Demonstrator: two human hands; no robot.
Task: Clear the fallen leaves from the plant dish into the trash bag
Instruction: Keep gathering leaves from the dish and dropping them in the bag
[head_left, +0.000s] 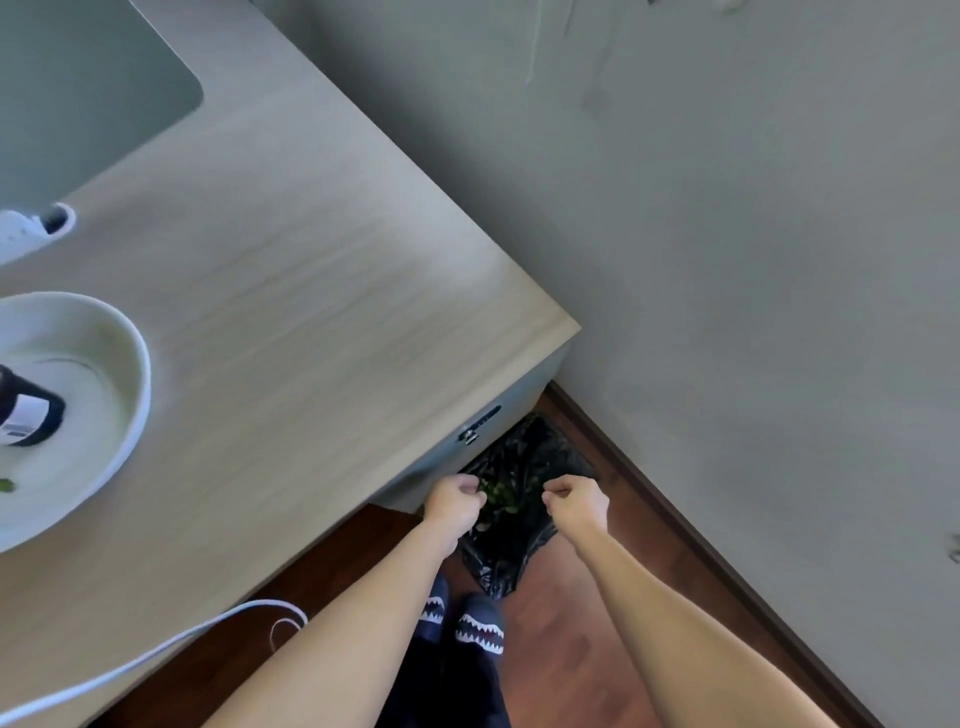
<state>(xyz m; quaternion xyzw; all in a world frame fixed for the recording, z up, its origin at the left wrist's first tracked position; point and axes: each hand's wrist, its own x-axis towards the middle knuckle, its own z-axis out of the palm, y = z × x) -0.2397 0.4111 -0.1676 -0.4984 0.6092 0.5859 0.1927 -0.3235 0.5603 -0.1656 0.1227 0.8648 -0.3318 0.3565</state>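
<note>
I see both fists clenched on the trash bag (511, 525) rim, left hand (453, 505) and right hand (577, 503) flanking the leaves (503, 492), which lie inside between them.

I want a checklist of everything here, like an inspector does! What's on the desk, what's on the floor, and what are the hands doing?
Surface: wooden desk, mostly bare.
Job's things: white plant dish at the desk's left edge, one green leaf in it; black trash bag on the floor by the desk corner, green leaves inside.
Clutter: dark labelled object in the dish, partly cut off; white item at the left edge, unclear.
Grippers: left hand and right hand, each closed in a grip at the bag's opening.
Cables: white cable hanging over the desk's near edge.
Surroundings: grey wall, wood floor, shark-pattern slippers.
</note>
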